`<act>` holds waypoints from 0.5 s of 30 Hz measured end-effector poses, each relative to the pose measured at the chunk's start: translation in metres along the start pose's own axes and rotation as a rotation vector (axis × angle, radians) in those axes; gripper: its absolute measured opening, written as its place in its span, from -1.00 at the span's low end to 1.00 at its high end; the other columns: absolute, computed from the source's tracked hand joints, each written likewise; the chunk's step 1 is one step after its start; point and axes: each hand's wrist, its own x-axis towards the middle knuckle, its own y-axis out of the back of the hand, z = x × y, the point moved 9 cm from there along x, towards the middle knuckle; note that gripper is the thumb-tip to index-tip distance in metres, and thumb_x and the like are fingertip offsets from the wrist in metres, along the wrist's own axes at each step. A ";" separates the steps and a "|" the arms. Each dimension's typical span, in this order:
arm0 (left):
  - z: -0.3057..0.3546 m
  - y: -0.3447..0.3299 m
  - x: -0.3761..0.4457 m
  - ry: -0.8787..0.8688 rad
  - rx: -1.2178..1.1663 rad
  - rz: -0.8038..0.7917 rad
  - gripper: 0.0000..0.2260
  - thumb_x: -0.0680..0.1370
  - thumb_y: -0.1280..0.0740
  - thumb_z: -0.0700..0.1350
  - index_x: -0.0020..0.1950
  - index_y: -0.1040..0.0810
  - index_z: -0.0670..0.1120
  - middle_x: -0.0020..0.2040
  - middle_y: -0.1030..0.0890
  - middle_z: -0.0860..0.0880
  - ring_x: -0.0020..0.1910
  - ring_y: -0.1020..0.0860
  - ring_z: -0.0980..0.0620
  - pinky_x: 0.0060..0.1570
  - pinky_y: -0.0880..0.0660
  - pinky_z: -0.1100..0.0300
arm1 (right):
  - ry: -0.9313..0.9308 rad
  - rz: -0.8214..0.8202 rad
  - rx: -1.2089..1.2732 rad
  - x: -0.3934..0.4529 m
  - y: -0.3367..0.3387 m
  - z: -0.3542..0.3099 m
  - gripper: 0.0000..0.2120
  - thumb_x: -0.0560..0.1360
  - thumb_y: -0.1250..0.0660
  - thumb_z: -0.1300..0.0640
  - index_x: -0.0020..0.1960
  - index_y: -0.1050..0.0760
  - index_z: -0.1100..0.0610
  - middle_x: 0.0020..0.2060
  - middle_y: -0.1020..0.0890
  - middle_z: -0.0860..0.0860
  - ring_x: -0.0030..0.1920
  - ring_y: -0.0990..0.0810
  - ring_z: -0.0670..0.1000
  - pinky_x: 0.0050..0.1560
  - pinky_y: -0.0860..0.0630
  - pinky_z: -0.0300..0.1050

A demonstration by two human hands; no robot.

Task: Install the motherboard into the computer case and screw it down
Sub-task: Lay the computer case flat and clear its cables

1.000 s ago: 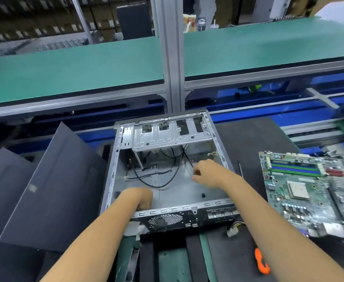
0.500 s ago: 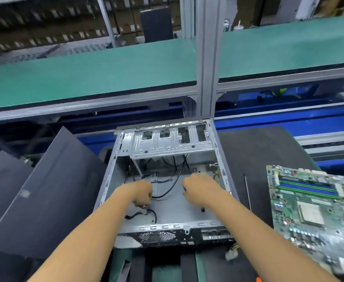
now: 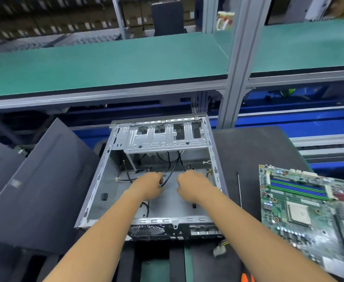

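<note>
The open metal computer case (image 3: 97, 192) lies on its side in front of me, with a drive cage at its far end and black cables (image 3: 172, 169) trailing over its bare floor. Both my hands are inside it. My left hand (image 3: 147, 186) has curled fingers around a black cable near the middle. My right hand (image 3: 191, 186) is curled close beside it, a small gap between them; what it holds is hidden. The green motherboard (image 3: 309, 210) lies flat on the dark mat to the right of the case, outside it.
Dark side panels (image 3: 34, 190) lean at the left of the case. A thin metal rod (image 3: 239, 190) lies between case and motherboard. A white connector (image 3: 220, 250) hangs by the case's near right corner. An orange tool handle (image 3: 247, 278) shows at the bottom. A green shelf (image 3: 106, 64) spans above.
My left hand moved from the case's near rim deeper inside and took hold of a black cable. My right hand drew in toward it. The view shifted left.
</note>
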 end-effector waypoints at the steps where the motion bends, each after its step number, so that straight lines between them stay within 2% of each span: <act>1: -0.007 0.001 -0.002 -0.003 0.008 0.001 -0.82 0.54 -0.26 -0.10 0.12 -0.45 -0.08 0.05 -0.51 -0.04 -0.06 -0.45 -0.01 -0.15 -0.38 0.15 | -0.004 -0.002 -0.004 0.003 -0.001 -0.007 -0.95 0.55 -0.16 0.22 -0.10 -0.35 0.15 -0.02 -0.57 0.16 -0.08 -0.49 0.14 -0.16 -0.36 -0.08; 5: -0.040 0.007 -0.005 0.020 -0.003 0.026 -0.90 0.54 -0.27 -0.10 0.01 -0.49 -0.09 -0.01 -0.55 -0.05 -0.09 -0.52 -0.05 -0.14 -0.47 0.10 | -0.038 -0.009 0.025 0.019 -0.002 -0.033 -0.96 0.54 -0.17 0.24 -0.09 -0.37 0.19 -0.02 -0.53 0.15 -0.02 -0.50 0.17 -0.15 -0.34 -0.08; 8: -0.065 0.010 -0.009 0.008 0.019 0.026 -0.93 0.53 -0.28 -0.10 -0.08 -0.48 -0.09 -0.06 -0.57 -0.06 -0.11 -0.53 -0.06 -0.17 -0.46 0.11 | -0.066 0.004 0.053 0.037 0.005 -0.051 -0.93 0.52 -0.17 0.27 -0.14 -0.33 0.19 -0.04 -0.53 0.16 0.00 -0.50 0.19 -0.13 -0.31 -0.07; 10: -0.083 0.011 -0.011 0.006 0.020 0.020 -0.93 0.52 -0.29 -0.09 -0.11 -0.47 -0.08 -0.09 -0.57 -0.05 -0.14 -0.52 -0.06 -0.21 -0.44 0.14 | -0.079 0.005 0.067 0.049 0.007 -0.065 -0.97 0.52 -0.18 0.28 -0.07 -0.37 0.17 0.04 -0.54 0.15 0.02 -0.50 0.18 -0.09 -0.32 -0.05; 12: -0.098 0.013 -0.012 0.000 0.005 0.013 -0.93 0.51 -0.30 -0.09 -0.12 -0.49 -0.08 -0.11 -0.57 -0.05 -0.15 -0.52 -0.05 -0.22 -0.43 0.14 | -0.104 0.004 0.099 0.060 0.004 -0.076 -0.87 0.52 -0.19 0.29 0.05 -0.43 0.20 0.13 -0.48 0.16 0.06 -0.48 0.18 -0.07 -0.34 -0.03; 15: -0.117 0.019 -0.016 -0.007 -0.040 0.026 -0.91 0.50 -0.31 -0.09 -0.12 -0.49 -0.10 -0.15 -0.57 -0.05 -0.18 -0.51 -0.04 -0.23 -0.43 0.12 | -0.141 -0.036 0.136 0.072 -0.005 -0.093 -0.73 0.51 -0.16 0.32 0.20 -0.40 0.24 0.21 -0.38 0.17 0.13 -0.48 0.20 -0.08 -0.37 -0.02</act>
